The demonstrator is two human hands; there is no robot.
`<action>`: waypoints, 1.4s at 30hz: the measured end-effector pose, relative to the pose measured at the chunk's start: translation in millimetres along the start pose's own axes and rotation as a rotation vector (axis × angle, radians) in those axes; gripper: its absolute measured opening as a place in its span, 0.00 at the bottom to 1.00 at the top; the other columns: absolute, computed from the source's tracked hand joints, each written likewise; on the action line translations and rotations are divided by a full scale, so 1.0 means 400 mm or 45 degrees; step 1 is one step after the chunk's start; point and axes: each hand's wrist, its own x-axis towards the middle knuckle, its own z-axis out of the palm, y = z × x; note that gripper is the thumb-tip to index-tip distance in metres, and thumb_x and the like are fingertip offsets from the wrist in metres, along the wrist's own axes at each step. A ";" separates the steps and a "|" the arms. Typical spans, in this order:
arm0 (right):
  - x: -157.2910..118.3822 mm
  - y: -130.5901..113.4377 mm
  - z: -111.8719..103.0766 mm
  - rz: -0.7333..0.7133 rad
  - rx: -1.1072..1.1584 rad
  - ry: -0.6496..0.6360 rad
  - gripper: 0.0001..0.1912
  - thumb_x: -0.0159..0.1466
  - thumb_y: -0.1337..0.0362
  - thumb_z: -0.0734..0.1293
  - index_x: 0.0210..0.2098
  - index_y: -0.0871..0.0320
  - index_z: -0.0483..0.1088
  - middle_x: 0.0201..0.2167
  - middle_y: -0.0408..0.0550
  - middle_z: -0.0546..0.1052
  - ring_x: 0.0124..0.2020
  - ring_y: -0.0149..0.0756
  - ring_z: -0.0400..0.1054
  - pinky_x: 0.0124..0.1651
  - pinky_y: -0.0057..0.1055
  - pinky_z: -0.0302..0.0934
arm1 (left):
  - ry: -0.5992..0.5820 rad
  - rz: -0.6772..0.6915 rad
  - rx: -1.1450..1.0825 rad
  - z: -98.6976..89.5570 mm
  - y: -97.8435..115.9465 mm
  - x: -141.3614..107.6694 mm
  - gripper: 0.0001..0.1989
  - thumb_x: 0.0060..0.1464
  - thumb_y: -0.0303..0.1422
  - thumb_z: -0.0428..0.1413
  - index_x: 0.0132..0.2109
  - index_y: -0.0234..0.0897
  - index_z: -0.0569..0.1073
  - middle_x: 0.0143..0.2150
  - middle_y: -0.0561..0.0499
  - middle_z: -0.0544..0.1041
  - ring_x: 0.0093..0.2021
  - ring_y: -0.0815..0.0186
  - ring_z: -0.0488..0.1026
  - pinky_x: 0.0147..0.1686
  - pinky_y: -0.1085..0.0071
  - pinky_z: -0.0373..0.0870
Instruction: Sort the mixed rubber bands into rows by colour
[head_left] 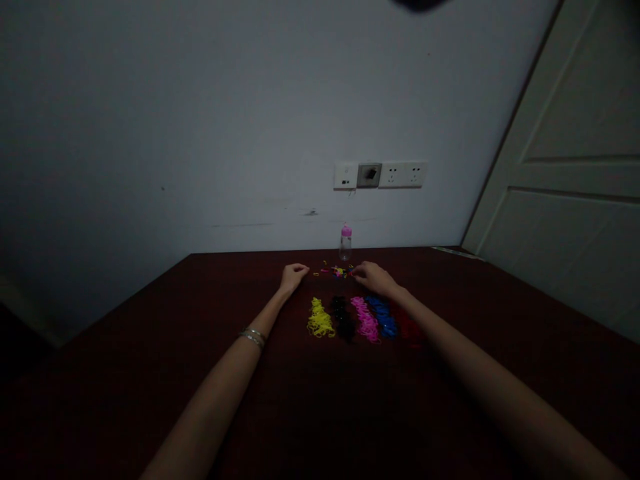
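Note:
A small mixed heap of coloured rubber bands (pixel 339 272) lies toward the back of the dark red table, with a few loose yellow ones beside it. Left of the heap is my left hand (pixel 294 275), thumb and fingers pinched together; anything between them is too small to see. My right hand (pixel 374 277) reaches to the heap's right side, its fingers bent and closed at the edge of the bands. Nearer to me are sorted piles: yellow bands (pixel 320 320), black bands (pixel 343 319), pink bands (pixel 366 320) and blue bands (pixel 383 316). Dark red bands (pixel 411 330) lie partly behind my right forearm.
A clear bottle with a pink top (pixel 345 243) stands behind the heap, near the wall. Sockets and a switch plate (pixel 380 175) are on the wall. A pale panelled door (pixel 565 200) is at the right. The table (pixel 280 413) extends toward me in dim light.

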 end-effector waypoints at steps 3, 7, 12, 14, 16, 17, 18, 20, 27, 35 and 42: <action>0.027 -0.052 0.020 0.008 -0.045 -0.135 0.13 0.60 0.60 0.61 0.43 0.53 0.73 0.42 0.49 0.75 0.43 0.39 0.69 0.41 0.30 0.60 | -0.007 0.017 -0.018 0.001 -0.005 0.001 0.07 0.43 0.31 0.57 0.29 0.31 0.78 0.30 0.47 0.78 0.33 0.64 0.73 0.39 0.70 0.66; 0.051 -0.089 0.041 0.037 -0.106 -0.151 0.13 0.61 0.58 0.61 0.41 0.54 0.72 0.42 0.51 0.75 0.44 0.41 0.69 0.43 0.32 0.60 | -0.001 0.032 -0.033 0.003 -0.010 0.002 0.07 0.43 0.31 0.57 0.29 0.32 0.78 0.30 0.47 0.78 0.33 0.64 0.73 0.39 0.69 0.66; 0.067 -0.103 0.049 0.127 -0.142 -0.125 0.13 0.61 0.58 0.60 0.38 0.56 0.72 0.40 0.52 0.76 0.43 0.43 0.70 0.43 0.34 0.60 | 0.010 0.015 -0.018 0.008 -0.013 0.003 0.06 0.43 0.31 0.57 0.29 0.32 0.77 0.29 0.48 0.78 0.33 0.64 0.73 0.38 0.70 0.66; 0.070 -0.106 0.049 0.155 -0.146 -0.126 0.13 0.61 0.58 0.60 0.39 0.56 0.72 0.41 0.53 0.76 0.44 0.42 0.70 0.44 0.34 0.60 | 0.014 0.017 -0.012 0.008 -0.014 0.003 0.06 0.43 0.31 0.57 0.29 0.33 0.77 0.29 0.48 0.78 0.33 0.64 0.73 0.37 0.70 0.66; 0.072 -0.110 0.049 0.171 -0.153 -0.132 0.13 0.62 0.59 0.59 0.39 0.56 0.72 0.42 0.53 0.75 0.44 0.42 0.69 0.44 0.34 0.59 | 0.014 0.020 -0.008 0.008 -0.015 0.002 0.06 0.43 0.31 0.57 0.29 0.33 0.77 0.30 0.48 0.78 0.33 0.64 0.73 0.37 0.70 0.66; 0.072 -0.113 0.048 0.173 -0.159 -0.133 0.13 0.62 0.59 0.59 0.39 0.56 0.72 0.42 0.54 0.75 0.44 0.42 0.70 0.44 0.34 0.59 | 0.014 0.020 -0.005 0.008 -0.016 0.002 0.07 0.43 0.31 0.57 0.29 0.33 0.77 0.30 0.48 0.78 0.33 0.64 0.73 0.37 0.71 0.66; 0.072 -0.116 0.048 0.171 -0.166 -0.132 0.13 0.62 0.59 0.58 0.39 0.57 0.72 0.42 0.54 0.75 0.44 0.43 0.70 0.44 0.34 0.59 | 0.011 0.020 -0.002 0.008 -0.016 0.001 0.07 0.43 0.31 0.57 0.29 0.33 0.77 0.30 0.48 0.78 0.33 0.64 0.73 0.37 0.71 0.67; 0.071 -0.121 0.047 0.170 -0.179 -0.134 0.14 0.63 0.60 0.58 0.39 0.58 0.72 0.42 0.56 0.75 0.44 0.43 0.70 0.43 0.33 0.60 | 0.001 0.019 0.004 0.007 -0.017 0.001 0.07 0.43 0.32 0.57 0.29 0.33 0.78 0.30 0.48 0.78 0.33 0.64 0.73 0.37 0.71 0.67; 0.051 -0.110 0.019 0.160 -0.168 -0.100 0.12 0.62 0.60 0.59 0.37 0.58 0.72 0.40 0.55 0.76 0.42 0.40 0.69 0.40 0.28 0.59 | -0.025 0.006 0.027 0.002 -0.006 -0.003 0.07 0.43 0.31 0.57 0.29 0.32 0.78 0.29 0.48 0.78 0.32 0.65 0.73 0.37 0.71 0.66; -0.062 0.000 -0.023 0.064 0.126 0.057 0.09 0.58 0.61 0.61 0.31 0.58 0.72 0.31 0.48 0.76 0.32 0.33 0.68 0.30 0.23 0.54 | -0.042 0.010 0.045 0.002 -0.002 -0.009 0.07 0.44 0.31 0.57 0.29 0.32 0.78 0.29 0.48 0.78 0.33 0.64 0.73 0.36 0.70 0.67; -0.148 0.097 -0.012 0.015 0.312 0.047 0.12 0.57 0.59 0.61 0.30 0.59 0.72 0.27 0.46 0.73 0.27 0.31 0.65 0.29 0.25 0.55 | -0.059 0.058 0.085 0.003 -0.023 0.007 0.06 0.44 0.29 0.56 0.30 0.32 0.78 0.31 0.47 0.78 0.34 0.64 0.73 0.38 0.70 0.67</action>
